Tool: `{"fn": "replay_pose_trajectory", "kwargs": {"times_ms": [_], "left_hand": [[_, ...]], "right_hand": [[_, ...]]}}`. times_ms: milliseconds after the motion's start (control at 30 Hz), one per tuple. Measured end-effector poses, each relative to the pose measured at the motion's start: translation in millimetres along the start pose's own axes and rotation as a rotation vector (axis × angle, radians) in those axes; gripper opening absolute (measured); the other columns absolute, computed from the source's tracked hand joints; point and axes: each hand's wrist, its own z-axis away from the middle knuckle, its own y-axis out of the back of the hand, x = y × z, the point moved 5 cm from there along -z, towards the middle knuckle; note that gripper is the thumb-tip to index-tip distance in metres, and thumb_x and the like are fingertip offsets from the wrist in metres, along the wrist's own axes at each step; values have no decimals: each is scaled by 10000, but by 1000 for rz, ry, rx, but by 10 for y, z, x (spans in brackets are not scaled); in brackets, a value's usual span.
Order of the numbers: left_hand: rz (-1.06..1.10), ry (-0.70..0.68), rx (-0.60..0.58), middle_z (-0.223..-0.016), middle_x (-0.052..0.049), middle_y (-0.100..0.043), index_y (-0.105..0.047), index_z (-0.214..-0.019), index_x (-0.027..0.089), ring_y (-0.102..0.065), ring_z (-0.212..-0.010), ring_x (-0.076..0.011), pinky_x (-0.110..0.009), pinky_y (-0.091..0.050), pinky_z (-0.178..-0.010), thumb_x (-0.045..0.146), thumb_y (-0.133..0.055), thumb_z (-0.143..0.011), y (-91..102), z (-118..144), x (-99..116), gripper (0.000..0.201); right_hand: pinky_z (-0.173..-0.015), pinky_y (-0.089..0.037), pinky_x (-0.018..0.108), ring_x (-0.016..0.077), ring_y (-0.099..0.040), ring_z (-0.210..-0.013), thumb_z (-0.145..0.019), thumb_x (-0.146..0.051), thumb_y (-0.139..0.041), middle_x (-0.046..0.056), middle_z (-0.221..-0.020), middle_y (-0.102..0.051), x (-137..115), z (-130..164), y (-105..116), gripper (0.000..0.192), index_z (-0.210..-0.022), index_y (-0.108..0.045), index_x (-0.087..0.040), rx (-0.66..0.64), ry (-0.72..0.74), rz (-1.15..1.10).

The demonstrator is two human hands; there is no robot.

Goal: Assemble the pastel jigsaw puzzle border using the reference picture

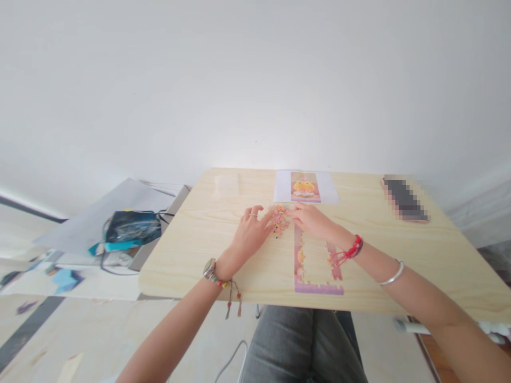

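Observation:
A pile of small colourful puzzle pieces (280,219) lies in the middle of a light wooden table (199,250). My left hand (251,234) rests at the left edge of the pile, fingers spread and touching pieces. From the right, my right hand (313,221) reaches the pile, fingertips pinched at its edge; whether it holds a piece is not clear. Just below the hands lies a partly assembled purple puzzle frame (315,266). A reference picture (305,187) of the puzzle sits on white paper at the far side.
A blurred-out phone (405,199) lies at the table's far right. A clear plastic bag (227,185) lies at the far left. A lower side surface on the left carries a dark blue pouch (131,227), cables and papers. My knees are under the table's near edge.

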Motion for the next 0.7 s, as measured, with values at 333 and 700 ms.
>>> {"fn": "replay_pose_trajectory", "kwargs": {"times_ms": [333,700], "left_hand": [[-26,36,-54,-1187,-129,-436,-614,-1059,265,-421,-1071,-294,-456,-448,-833,303,-535,-836,-15,102,3,239],[0,-4,-24,-1173,-122,-439,-572,-1108,238,-432,-1062,-278,-448,-463,-835,251,-538,-833,116,116,179,277]], "right_hand": [[-812,-364,319,195,-530,-879,-841,-181,-504,96,-993,-564,290,-129,-19,222,-982,-675,-190,-41,-126,-2],[-694,-343,276,165,-490,-775,-858,-284,-513,71,-831,-532,227,-204,-43,217,-803,-663,-137,-4,-69,98]]}}
